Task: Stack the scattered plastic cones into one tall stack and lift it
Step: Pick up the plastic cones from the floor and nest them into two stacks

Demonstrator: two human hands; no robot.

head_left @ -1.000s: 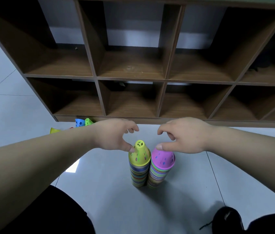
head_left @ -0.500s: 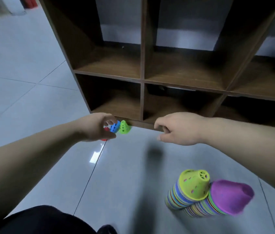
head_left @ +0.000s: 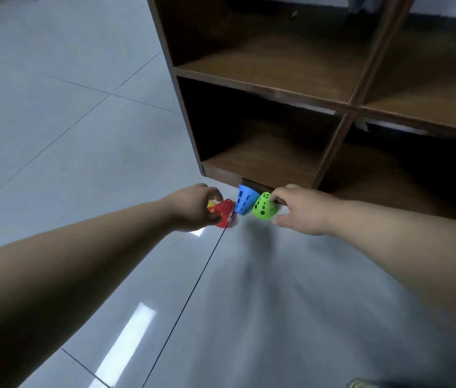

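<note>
At the foot of the brown wooden shelf unit (head_left: 263, 163), on the grey tiled floor (head_left: 81, 163), a red perforated plastic cone (head_left: 223, 213) is clasped in the curled left grip (head_left: 196, 208) and a green perforated cone (head_left: 263, 207) is pinched by the right grip (head_left: 302, 210). A blue perforated cone (head_left: 245, 200) is set between them. The cones are judged light, thin-walled and springy, best taken round the narrow end; a yellow sliver (head_left: 210, 204) behind the red is possibly a fourth.

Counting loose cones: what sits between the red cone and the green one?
A blue cone, between the red cone and green cone, in the head view.
</note>
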